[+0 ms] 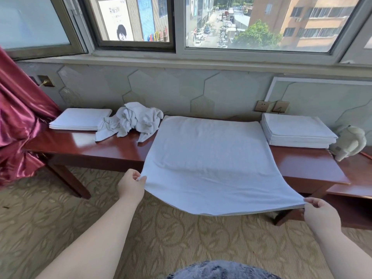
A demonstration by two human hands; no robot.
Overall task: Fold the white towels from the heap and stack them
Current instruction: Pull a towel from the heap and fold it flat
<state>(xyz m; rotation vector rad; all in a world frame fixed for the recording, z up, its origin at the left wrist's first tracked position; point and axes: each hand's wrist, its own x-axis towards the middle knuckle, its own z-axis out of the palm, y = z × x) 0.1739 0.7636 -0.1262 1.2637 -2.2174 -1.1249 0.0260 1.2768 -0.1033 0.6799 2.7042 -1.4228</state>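
White towel (209,158): spread across mid tabletop (306,166), near edge held out past the front.
Left grip (129,185): pinching the near left corner.
Right grip (320,213): pinching the near right corner.
Crumpled heap (134,121): far left, beside left stack (80,119).
Right stack (296,131): taller, just right of the towel.

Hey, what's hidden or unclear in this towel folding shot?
Head view only:
Dark red wooden table: middle covered by the spread white towel.
Crumpled white towel heap: count hidden by its own folds.
Left hand and right hand: fingers under the towel's near corners hidden by cloth.
Pale grey object beside the right folded white stack: blurred, identity unclear.
Shiny red curtain: cut off by left edge.
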